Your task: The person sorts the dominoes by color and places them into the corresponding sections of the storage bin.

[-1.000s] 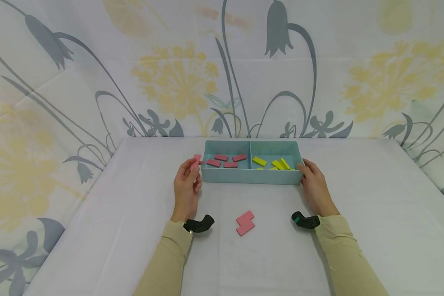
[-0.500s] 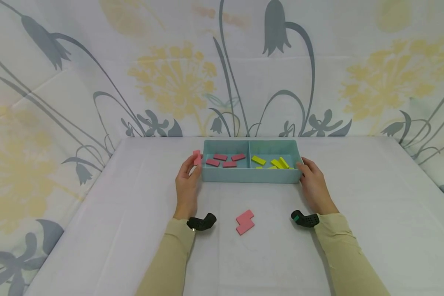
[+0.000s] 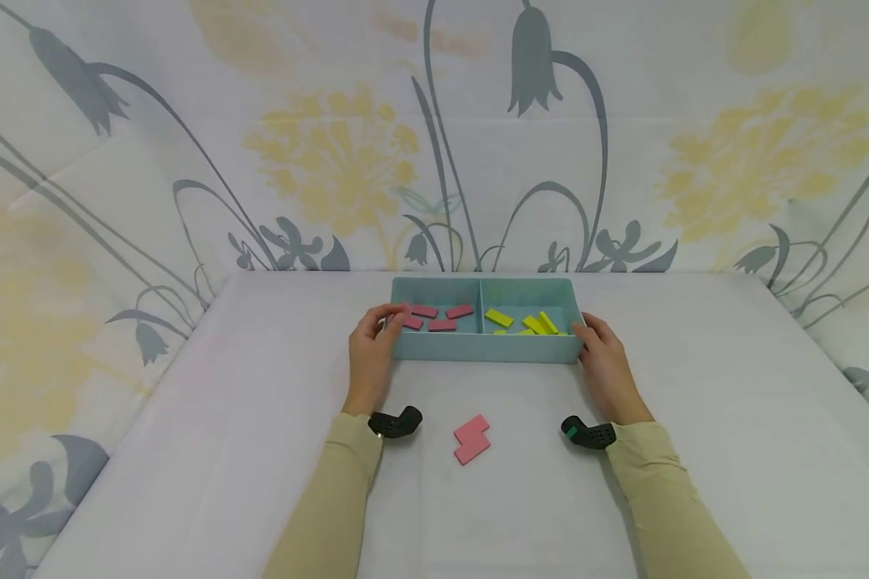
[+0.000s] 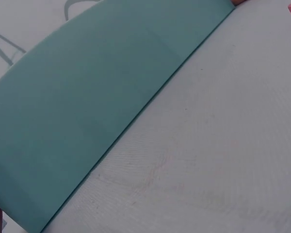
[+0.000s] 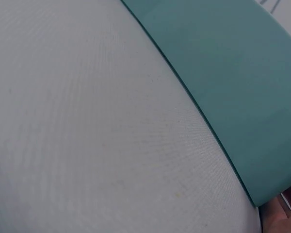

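Note:
A long teal two-compartment box [image 3: 487,349] stands toward the back of the table, and its front wall fills much of both wrist views. My left hand [image 3: 369,358] is at the box's left end, fingertips over the rim. Between those fingertips a small pink block [image 3: 405,308] shows, mostly hidden by the fingers. My right hand [image 3: 608,370] grips the box's right end, thumb by the front corner. Several pink blocks [image 3: 442,326] lie in the left compartment, several yellow blocks [image 3: 499,318] in the right one.
Two pink blocks [image 3: 472,449] lie offset against each other on the white tablecloth [image 3: 521,498], in front of the box and between the forearms. Behind the table hangs a flower-printed cloth [image 3: 348,161]. Each wrist wears a black device [image 3: 397,422].
My left hand has moved right, taking the pink block from outside the box to over its left rim. The right hand keeps its grip. The whole head view has shifted slightly.

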{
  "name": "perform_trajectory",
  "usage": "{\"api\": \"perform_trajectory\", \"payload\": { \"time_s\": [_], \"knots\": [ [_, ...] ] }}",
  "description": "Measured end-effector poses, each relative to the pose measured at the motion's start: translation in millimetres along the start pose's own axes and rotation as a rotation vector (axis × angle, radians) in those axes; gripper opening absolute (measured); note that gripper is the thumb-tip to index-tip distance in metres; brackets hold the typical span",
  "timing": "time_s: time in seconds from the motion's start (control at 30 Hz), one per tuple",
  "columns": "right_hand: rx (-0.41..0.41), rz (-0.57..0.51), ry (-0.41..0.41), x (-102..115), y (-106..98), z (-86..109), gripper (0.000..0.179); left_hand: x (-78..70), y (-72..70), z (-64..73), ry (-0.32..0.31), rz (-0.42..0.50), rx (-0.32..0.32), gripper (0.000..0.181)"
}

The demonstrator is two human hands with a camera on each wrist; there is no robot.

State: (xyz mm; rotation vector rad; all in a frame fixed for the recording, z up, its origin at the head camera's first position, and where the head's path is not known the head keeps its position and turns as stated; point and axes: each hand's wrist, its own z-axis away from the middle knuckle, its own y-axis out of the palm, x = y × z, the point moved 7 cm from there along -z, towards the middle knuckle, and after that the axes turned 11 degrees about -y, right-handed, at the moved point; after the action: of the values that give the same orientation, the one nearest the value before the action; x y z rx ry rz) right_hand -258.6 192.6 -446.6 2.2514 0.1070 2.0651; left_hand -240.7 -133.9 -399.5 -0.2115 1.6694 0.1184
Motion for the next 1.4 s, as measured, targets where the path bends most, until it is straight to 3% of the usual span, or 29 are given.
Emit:
{"api": "perform_trajectory", "payload": {
  "time_s": [0.17, 0.4, 0.5, 0.87, 1.07, 1.13, 1.23, 1.4],
  "knots": [
    [-0.005, 0.006, -0.007, 0.6, 1.0, 0.9, 0.063, 2.4, -1.9, -3.6, 0.026, -0.013, 0.008, 0.024],
    [0.008, 0.007, -0.003, -1.9, 2.1, -0.5, 0.063, 26.0, -3.2, -16.2, 0.016, -0.028, -0.013, 0.027],
    [0.009, 0.006, -0.003, -3.0, 1.4, -0.7, 0.063, 28.4, -2.9, -17.4, 0.024, -0.033, -0.019, 0.027],
    [0.022, -0.015, -0.018, -3.6, 1.1, -1.6, 0.062, 1.0, -4.2, -0.8, 0.047, -0.021, -0.01, 0.024],
    [0.024, -0.001, -0.014, -1.7, 0.4, -1.4, 0.062, 20.7, -15.2, -6.4, 0.028, -0.037, -0.165, 0.026],
    [0.024, -0.001, -0.018, -1.2, 0.4, -1.2, 0.062, 28.0, -18.0, -7.3, -0.006, -0.013, -0.194, 0.03],
    [0.025, -0.003, -0.022, -1.1, 0.6, -1.0, 0.063, 31.5, -20.1, -6.0, -0.036, 0.099, -0.185, 0.036],
    [0.023, -0.014, -0.027, -2.6, 1.0, -2.0, 0.063, 29.6, -22.5, -2.3, -0.026, 0.192, -0.181, 0.037]
  ]
}}
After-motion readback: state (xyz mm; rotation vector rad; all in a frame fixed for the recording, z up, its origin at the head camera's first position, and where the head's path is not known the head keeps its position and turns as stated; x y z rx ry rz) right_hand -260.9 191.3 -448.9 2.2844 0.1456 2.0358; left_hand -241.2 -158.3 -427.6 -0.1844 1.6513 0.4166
